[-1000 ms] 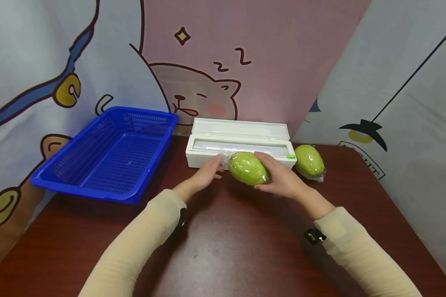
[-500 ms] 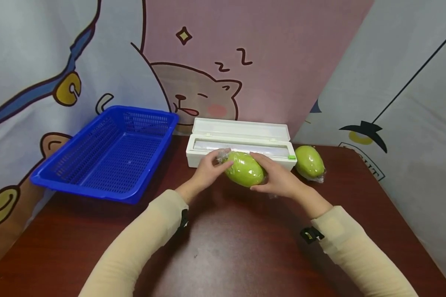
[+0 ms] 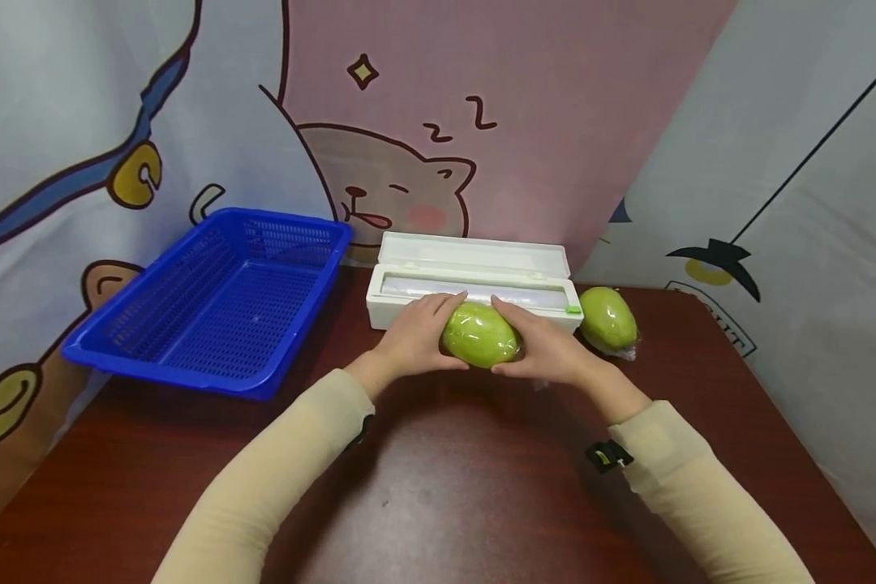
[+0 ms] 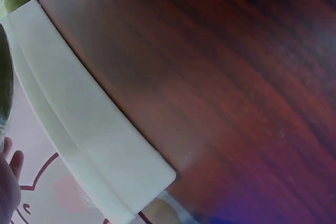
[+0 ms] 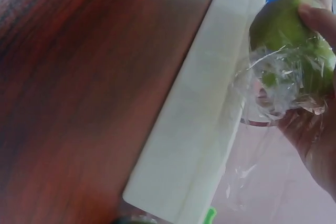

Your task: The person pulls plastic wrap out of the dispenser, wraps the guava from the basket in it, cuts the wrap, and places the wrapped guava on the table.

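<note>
Between both hands is a green oval fruit [image 3: 480, 334], mango-like in shape and wrapped in shiny cling film, held in front of the white box. My left hand [image 3: 412, 337] grips its left end, fingers over the far side and thumb at the near side. The right end sits in the grip of my right hand [image 3: 551, 345]. Loose crumpled cling film [image 5: 278, 82] hangs from the fruit's right end in the right wrist view. Only a dark sliver of the fruit [image 4: 4, 77] shows in the left wrist view. The film at the left end is hidden by the hand.
Behind the hands stands a white cling film dispenser [image 3: 383, 311], lid raised and film roll inside, with a green slider [image 3: 573, 308]. A second wrapped green fruit [image 3: 608, 319] lies right of it. A blue plastic basket [image 3: 277, 369] is on the left of the brown table [image 3: 438, 487].
My left hand has come in from beside the fruit's left end and closed round it, covering the film that stuck out there. The fruit has shifted slightly left with my right hand.
</note>
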### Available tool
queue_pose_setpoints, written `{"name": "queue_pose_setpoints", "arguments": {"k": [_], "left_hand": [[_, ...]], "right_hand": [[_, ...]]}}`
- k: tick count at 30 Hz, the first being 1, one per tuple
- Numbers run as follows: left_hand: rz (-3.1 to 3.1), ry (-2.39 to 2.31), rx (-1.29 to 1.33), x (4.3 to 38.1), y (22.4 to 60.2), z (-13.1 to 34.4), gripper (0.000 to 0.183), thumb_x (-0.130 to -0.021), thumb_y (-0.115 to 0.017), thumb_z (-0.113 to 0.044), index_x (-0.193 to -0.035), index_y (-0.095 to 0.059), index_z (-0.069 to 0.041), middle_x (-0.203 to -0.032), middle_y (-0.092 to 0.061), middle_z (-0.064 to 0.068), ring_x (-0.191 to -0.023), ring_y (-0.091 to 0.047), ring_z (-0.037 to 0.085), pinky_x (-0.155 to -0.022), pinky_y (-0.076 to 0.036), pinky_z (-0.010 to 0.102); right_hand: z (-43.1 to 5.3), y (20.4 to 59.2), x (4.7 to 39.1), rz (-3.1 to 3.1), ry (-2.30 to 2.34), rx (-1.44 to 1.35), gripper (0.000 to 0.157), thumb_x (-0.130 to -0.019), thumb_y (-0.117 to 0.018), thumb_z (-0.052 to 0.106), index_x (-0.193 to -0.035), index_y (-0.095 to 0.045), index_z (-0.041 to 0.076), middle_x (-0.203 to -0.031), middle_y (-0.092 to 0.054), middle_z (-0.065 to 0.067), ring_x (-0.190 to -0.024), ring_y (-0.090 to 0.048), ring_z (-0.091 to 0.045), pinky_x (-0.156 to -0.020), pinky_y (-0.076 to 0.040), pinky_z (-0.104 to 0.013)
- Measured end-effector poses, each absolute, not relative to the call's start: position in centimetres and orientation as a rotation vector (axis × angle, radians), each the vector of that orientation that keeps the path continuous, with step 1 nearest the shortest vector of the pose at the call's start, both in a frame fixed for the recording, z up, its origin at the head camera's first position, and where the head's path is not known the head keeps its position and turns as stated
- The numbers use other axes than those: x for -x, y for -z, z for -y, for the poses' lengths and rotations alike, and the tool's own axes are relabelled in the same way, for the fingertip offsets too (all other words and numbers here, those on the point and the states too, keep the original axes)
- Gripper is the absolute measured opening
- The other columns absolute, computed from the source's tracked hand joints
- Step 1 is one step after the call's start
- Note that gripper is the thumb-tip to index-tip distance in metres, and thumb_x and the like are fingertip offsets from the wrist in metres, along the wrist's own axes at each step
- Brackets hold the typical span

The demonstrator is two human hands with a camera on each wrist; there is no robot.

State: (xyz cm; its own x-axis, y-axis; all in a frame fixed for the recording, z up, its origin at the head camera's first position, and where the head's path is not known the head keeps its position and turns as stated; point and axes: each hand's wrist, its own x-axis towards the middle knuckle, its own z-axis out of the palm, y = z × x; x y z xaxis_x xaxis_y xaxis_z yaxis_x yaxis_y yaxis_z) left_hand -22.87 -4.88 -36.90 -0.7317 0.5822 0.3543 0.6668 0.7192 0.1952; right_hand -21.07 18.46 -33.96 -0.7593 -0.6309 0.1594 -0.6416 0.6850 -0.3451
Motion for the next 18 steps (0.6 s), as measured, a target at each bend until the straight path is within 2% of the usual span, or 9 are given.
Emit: {"name": "queue_pose_setpoints", "arguments": {"k": [3,6,8,12,15,18], "left_hand": [[2.623,0.51,0.982,23.0,37.0,5.1,0.094,-0.063,-0.079,-0.055,-0.138,-0.04,-0.012,-0.127,-0.053,0.007,-0.117,-0.051,0.022,-0.101,-0.042,0.04],[2.615,0.594,0.946,23.0,37.2,5.3,0.092,-0.063,-0.079,-0.054,-0.136,-0.041,-0.013,-0.127,-0.052,0.007,-0.117,-0.05,0.023,-0.101,-0.043,0.041],[2.61,0.64,0.898,23.0,37.2,5.5,0.091,-0.063,-0.08,-0.053,-0.135,-0.042,-0.012,-0.127,-0.052,0.008,-0.118,-0.05,0.023,-0.101,-0.043,0.041],[2.587,0.717,0.783,23.2,37.4,5.9,0.089,-0.062,-0.082,-0.05,-0.133,-0.045,-0.011,-0.126,-0.053,0.008,-0.118,-0.05,0.023,-0.101,-0.043,0.04],[2.559,0.769,0.697,23.4,37.4,6.0,0.088,-0.062,-0.083,-0.048,-0.132,-0.045,-0.011,-0.126,-0.053,0.008,-0.118,-0.05,0.024,-0.101,-0.043,0.04],[2.524,0.816,0.633,23.5,37.2,5.9,0.089,-0.061,-0.084,-0.047,-0.133,-0.044,-0.011,-0.125,-0.053,0.01,-0.116,-0.051,0.026,-0.099,-0.044,0.041]], "right_hand": [[-18.4,33.7,21.0,2.9,-0.604,-1.033,0.105,-0.071,-0.081,0.032,-0.149,-0.017,0.004,-0.146,-0.037,-0.019,-0.124,-0.048,-0.031,-0.098,-0.044,-0.047],[-18.9,33.5,20.9,2.933,-0.676,-0.9,0.114,-0.071,-0.08,0.039,-0.151,-0.005,0.01,-0.153,-0.024,-0.018,-0.134,-0.035,-0.034,-0.105,-0.036,-0.052],[-19.5,33.6,20.9,2.942,-0.777,-0.767,0.113,-0.074,-0.076,0.042,-0.151,0.001,0.012,-0.156,-0.015,-0.018,-0.14,-0.024,-0.037,-0.109,-0.028,-0.055],[-20.8,34.2,20.8,2.898,-1.11,-0.494,0.097,-0.088,-0.062,0.038,-0.15,0.005,0.005,-0.155,-0.01,-0.022,-0.141,-0.016,-0.041,-0.112,-0.02,-0.056],[-21.2,34.8,20.4,2.82,-1.357,-0.28,0.082,-0.096,-0.049,0.034,-0.148,0.001,-0.003,-0.152,-0.015,-0.028,-0.139,-0.02,-0.044,-0.113,-0.02,-0.054],[-20.8,35.0,19.7,2.712,-1.689,-0.095,0.074,-0.099,-0.036,0.038,-0.147,-0.001,-0.007,-0.15,-0.018,-0.031,-0.138,-0.022,-0.044,-0.114,-0.021,-0.05]]}}
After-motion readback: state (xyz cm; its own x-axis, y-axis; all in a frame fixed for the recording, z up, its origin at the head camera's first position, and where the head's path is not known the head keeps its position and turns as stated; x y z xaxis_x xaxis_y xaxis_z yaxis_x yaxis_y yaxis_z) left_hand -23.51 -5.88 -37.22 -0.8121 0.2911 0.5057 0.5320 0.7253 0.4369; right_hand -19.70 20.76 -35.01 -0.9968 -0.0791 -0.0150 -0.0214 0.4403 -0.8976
